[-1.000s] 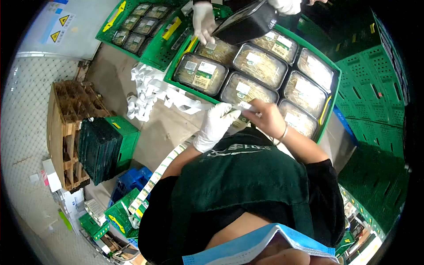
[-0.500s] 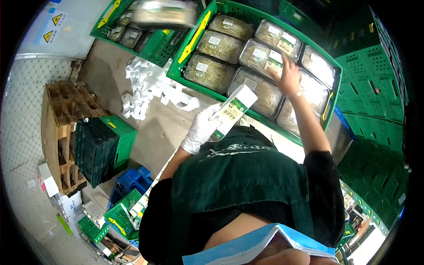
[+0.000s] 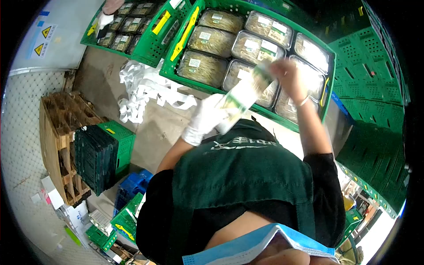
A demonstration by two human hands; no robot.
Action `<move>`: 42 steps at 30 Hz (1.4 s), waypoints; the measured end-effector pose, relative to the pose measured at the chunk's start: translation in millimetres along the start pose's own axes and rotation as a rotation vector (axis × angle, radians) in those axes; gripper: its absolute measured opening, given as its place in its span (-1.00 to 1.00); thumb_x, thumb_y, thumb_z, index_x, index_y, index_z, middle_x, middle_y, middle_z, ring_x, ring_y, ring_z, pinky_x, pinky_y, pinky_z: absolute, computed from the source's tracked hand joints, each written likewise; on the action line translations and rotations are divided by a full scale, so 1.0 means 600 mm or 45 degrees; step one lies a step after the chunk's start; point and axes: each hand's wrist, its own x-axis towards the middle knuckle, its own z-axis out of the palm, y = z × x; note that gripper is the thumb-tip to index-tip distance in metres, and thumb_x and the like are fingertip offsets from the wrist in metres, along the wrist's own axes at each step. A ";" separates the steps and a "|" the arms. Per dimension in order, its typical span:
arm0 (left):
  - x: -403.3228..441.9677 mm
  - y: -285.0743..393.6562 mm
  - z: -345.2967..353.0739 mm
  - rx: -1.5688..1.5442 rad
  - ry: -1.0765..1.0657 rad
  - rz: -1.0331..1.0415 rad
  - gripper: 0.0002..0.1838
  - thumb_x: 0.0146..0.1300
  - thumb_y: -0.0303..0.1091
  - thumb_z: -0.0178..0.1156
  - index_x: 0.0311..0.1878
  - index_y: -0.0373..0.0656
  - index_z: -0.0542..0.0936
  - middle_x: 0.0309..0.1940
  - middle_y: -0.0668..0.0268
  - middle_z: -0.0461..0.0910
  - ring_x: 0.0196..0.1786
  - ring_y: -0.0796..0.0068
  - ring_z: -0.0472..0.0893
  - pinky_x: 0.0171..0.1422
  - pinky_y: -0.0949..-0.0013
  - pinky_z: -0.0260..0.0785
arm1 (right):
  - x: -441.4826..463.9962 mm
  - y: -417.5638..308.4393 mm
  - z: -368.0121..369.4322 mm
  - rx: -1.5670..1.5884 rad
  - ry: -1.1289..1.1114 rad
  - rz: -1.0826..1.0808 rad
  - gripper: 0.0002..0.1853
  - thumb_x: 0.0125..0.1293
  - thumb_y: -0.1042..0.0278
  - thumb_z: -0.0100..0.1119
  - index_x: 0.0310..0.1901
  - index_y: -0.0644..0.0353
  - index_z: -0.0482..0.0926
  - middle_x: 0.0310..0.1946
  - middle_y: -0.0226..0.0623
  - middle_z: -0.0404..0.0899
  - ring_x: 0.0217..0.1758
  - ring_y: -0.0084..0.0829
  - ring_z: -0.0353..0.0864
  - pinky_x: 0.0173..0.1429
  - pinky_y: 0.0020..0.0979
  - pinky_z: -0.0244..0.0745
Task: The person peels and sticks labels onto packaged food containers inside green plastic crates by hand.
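Observation:
My left hand (image 3: 205,118), in a white glove, grips a strip of green-and-white labels (image 3: 240,100) in front of my apron. Bare and blurred by motion, my right hand (image 3: 289,78) has its fingers closed at the upper end of the strip, on a label. Just beyond both hands lies a green crate (image 3: 207,89) with several clear-lidded black trays of pale sprouts. The middle tray (image 3: 247,45) and the back tray (image 3: 265,26) each bear a large green-and-white label beside a small white one. The front left tray (image 3: 201,70) shows only a small white label.
Another green crate (image 3: 148,44) of trays stands at the upper left, with a co-worker's hand (image 3: 106,20) over it. White backing strip (image 3: 137,90) lies heaped on the floor. Wooden pallets (image 3: 66,141) and a dark folded crate (image 3: 95,159) stand left; green crates (image 3: 362,75) are stacked right.
My right hand has come back from the trays to the label strip. A blurred tray moving over the left crate is gone from there. The view has shifted slightly.

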 end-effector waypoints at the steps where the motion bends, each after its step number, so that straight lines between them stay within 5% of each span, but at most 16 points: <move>1: -0.009 -0.035 -0.030 0.307 0.026 0.226 -0.78 0.02 -0.44 0.16 -0.26 -0.32 0.46 -0.48 0.31 0.49 -0.43 0.57 0.47 -0.35 0.54 0.35 | 0.022 0.011 -0.025 -0.016 -0.058 0.202 -0.82 -0.01 0.39 0.17 -0.36 0.27 0.48 -0.46 -0.14 0.53 -0.42 -0.25 0.54 -0.33 -0.35 0.43; 5: -0.033 -0.073 -0.093 -0.293 0.307 -0.070 -0.73 0.00 -0.57 0.04 -0.16 -0.37 0.43 -0.36 0.25 0.50 -0.32 0.54 0.51 -0.29 0.54 0.38 | -0.011 0.072 0.037 -0.404 -0.358 -0.216 -0.63 -0.02 0.29 0.15 -0.19 0.23 0.34 -0.32 -0.12 0.43 -0.20 -0.20 0.44 -0.12 -0.28 0.34; 9: -0.032 -0.078 -0.083 -0.117 0.270 -0.022 -0.69 0.03 -0.57 0.00 -0.10 -0.40 0.40 -0.29 0.25 0.49 -0.23 0.54 0.49 -0.18 0.54 0.36 | -0.045 0.100 0.108 -0.922 -0.299 -0.049 -0.48 -0.06 0.07 0.17 -0.12 0.21 0.32 -0.22 -0.18 0.41 -0.16 -0.24 0.42 -0.10 -0.32 0.30; 11: -0.026 -0.059 -0.063 -0.053 0.205 -0.039 -0.69 0.02 -0.60 0.00 -0.09 -0.39 0.40 -0.18 0.23 0.46 -0.17 0.54 0.48 -0.12 0.54 0.34 | -0.052 0.064 0.084 -0.886 0.164 -0.104 -0.38 -0.03 0.00 0.14 0.02 0.19 0.25 -0.17 -0.16 0.41 -0.15 -0.22 0.40 -0.09 -0.32 0.29; 12: -0.019 -0.034 -0.042 -0.194 0.175 -0.072 -0.69 0.02 -0.61 0.01 -0.09 -0.37 0.40 -0.16 0.23 0.46 -0.16 0.54 0.47 -0.10 0.54 0.34 | -0.055 0.062 0.074 -0.731 0.161 -0.052 -0.30 0.01 -0.05 0.11 0.13 0.17 0.16 -0.13 -0.14 0.41 -0.16 -0.20 0.41 -0.07 -0.30 0.28; 15: 0.004 -0.022 0.015 -0.570 0.083 0.004 -0.69 0.04 -0.62 0.03 -0.08 -0.33 0.42 -0.15 0.24 0.47 -0.14 0.51 0.47 -0.05 0.51 0.32 | -0.069 0.004 0.008 0.806 -0.518 0.201 -0.45 0.08 0.09 0.13 0.03 0.24 0.26 -0.22 -0.15 0.45 -0.17 -0.24 0.42 -0.13 -0.37 0.32; 19: 0.034 0.011 0.036 0.553 -0.166 -0.310 -0.69 0.04 -0.54 0.07 -0.08 -0.26 0.43 -0.22 0.24 0.52 -0.15 0.48 0.50 -0.06 0.46 0.33 | -0.102 -0.021 -0.003 0.220 -0.196 -0.237 -0.84 0.01 0.47 0.13 -0.34 0.32 0.44 -0.46 -0.06 0.45 -0.37 -0.13 0.47 -0.29 -0.32 0.38; 20: 0.037 0.010 0.053 0.662 -0.057 0.010 -0.69 0.04 -0.47 0.10 -0.09 -0.24 0.44 -0.27 0.22 0.53 -0.22 0.46 0.52 -0.11 0.44 0.33 | -0.111 -0.023 -0.006 0.235 -0.179 -0.182 -0.88 0.02 0.51 0.08 -0.36 0.32 0.45 -0.49 -0.06 0.45 -0.36 -0.08 0.46 -0.30 -0.31 0.38; 21: 0.048 0.001 0.088 0.075 0.085 0.252 -0.70 0.04 -0.43 0.11 -0.11 -0.24 0.46 -0.32 0.21 0.55 -0.28 0.41 0.53 -0.15 0.42 0.33 | -0.121 -0.023 -0.008 0.268 -0.214 -0.136 -0.86 0.02 0.49 0.10 -0.35 0.30 0.45 -0.51 -0.08 0.46 -0.39 -0.10 0.48 -0.31 -0.30 0.38; 26: 0.066 -0.005 0.146 0.257 -0.061 0.262 -0.80 0.03 -0.35 0.14 -0.31 -0.28 0.50 -0.46 0.23 0.53 -0.42 0.48 0.50 -0.29 0.45 0.32 | -0.143 0.025 -0.056 -0.008 0.093 -0.117 -0.93 -0.10 0.49 0.19 -0.49 0.17 0.54 -0.58 -0.24 0.51 -0.49 -0.28 0.51 -0.37 -0.37 0.40; 28: 0.064 -0.007 0.158 0.377 -0.141 0.142 -0.71 -0.03 -0.20 0.23 -0.45 -0.26 0.47 -0.58 0.27 0.48 -0.55 0.50 0.43 -0.44 0.44 0.26 | -0.128 0.079 -0.123 -0.104 0.321 0.166 -0.85 -0.10 0.58 0.10 -0.45 0.13 0.57 -0.50 -0.26 0.55 -0.44 -0.39 0.55 -0.26 -0.46 0.45; 30: 0.058 -0.003 0.152 0.432 -0.240 0.251 -0.79 -0.04 -0.27 0.22 -0.42 -0.22 0.51 -0.54 0.25 0.49 -0.52 0.48 0.48 -0.39 0.47 0.33 | -0.123 0.133 -0.207 -0.216 0.416 0.168 -0.81 -0.07 0.57 0.08 -0.33 0.22 0.46 -0.43 -0.17 0.51 -0.35 -0.26 0.52 -0.27 -0.38 0.41; 32: 0.060 -0.011 0.122 0.846 -0.214 0.460 -0.84 -0.03 -0.34 0.19 -0.38 -0.20 0.53 -0.46 0.26 0.52 -0.40 0.48 0.53 -0.30 0.49 0.40 | -0.153 0.172 -0.223 -0.356 0.138 0.027 -0.86 -0.02 0.48 0.08 -0.37 0.23 0.39 -0.45 -0.13 0.45 -0.31 -0.14 0.44 -0.22 -0.26 0.35; 35: 0.054 -0.042 0.096 -0.042 0.081 -0.052 -0.84 -0.04 -0.48 0.15 -0.34 -0.30 0.49 -0.41 0.27 0.50 -0.34 0.53 0.51 -0.24 0.53 0.36 | -0.212 0.212 -0.146 -0.655 -0.208 -0.025 -0.76 -0.02 0.31 0.11 -0.30 0.15 0.36 -0.35 -0.24 0.42 -0.20 -0.22 0.39 -0.14 -0.30 0.28; 37: 0.059 -0.048 0.080 0.247 -0.044 -0.098 -0.81 -0.02 -0.54 0.11 -0.27 -0.33 0.46 -0.37 0.28 0.47 -0.30 0.53 0.49 -0.21 0.54 0.35 | -0.223 0.230 -0.106 -0.926 -0.198 0.138 -0.59 -0.05 0.21 0.15 -0.12 0.09 0.36 -0.18 -0.28 0.38 -0.09 -0.28 0.35 -0.05 -0.35 0.23; 42: 0.044 -0.039 0.088 -0.387 0.190 -0.120 -0.80 -0.03 -0.60 0.10 -0.27 -0.34 0.45 -0.39 0.30 0.46 -0.29 0.50 0.50 -0.20 0.51 0.37 | -0.242 0.208 -0.116 -1.023 -0.075 0.007 -0.34 -0.15 0.03 0.21 0.07 -0.01 0.29 0.01 -0.31 0.26 0.06 -0.30 0.23 0.06 -0.29 0.15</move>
